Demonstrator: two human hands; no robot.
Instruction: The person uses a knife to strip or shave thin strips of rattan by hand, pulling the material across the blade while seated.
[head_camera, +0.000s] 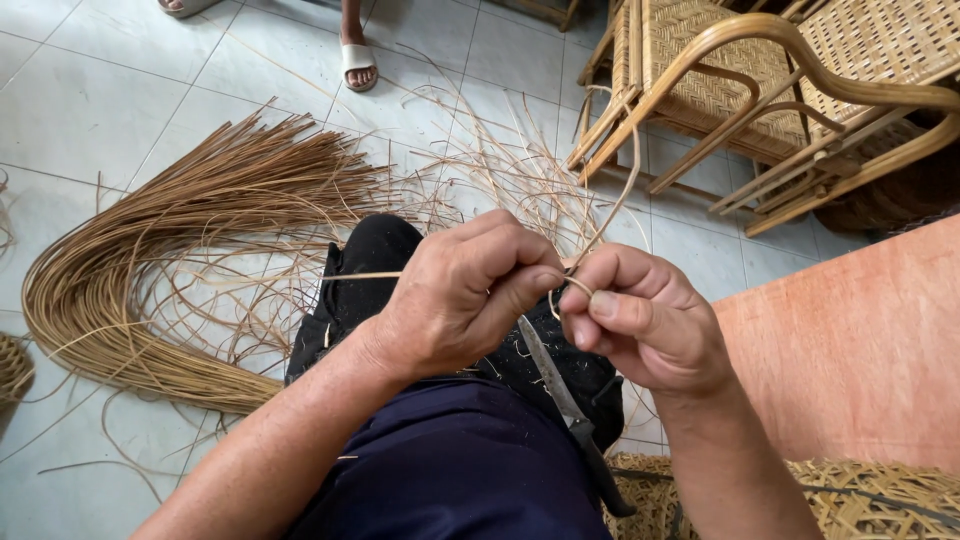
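My left hand (465, 290) and my right hand (645, 320) meet above my lap, both pinching one thin pale cane strip (612, 205). The strip runs left from my left fingers, bends between the two thumbs, then curves up and away to the right. A knife (560, 385) with a narrow grey blade lies under my hands, its dark handle pointing down towards my lap. I cannot tell which hand holds the knife. My knee in dark cloth (375, 260) sits just behind the hands.
A big curved bundle of brown cane (170, 240) lies on the white tiled floor at left, with loose strips scattered around it. Rattan chairs (740, 70) stand at the top right. A woven panel (880, 495) and an orange board (850, 340) are at right. Another person's sandalled foot (358, 62) stands at the top.
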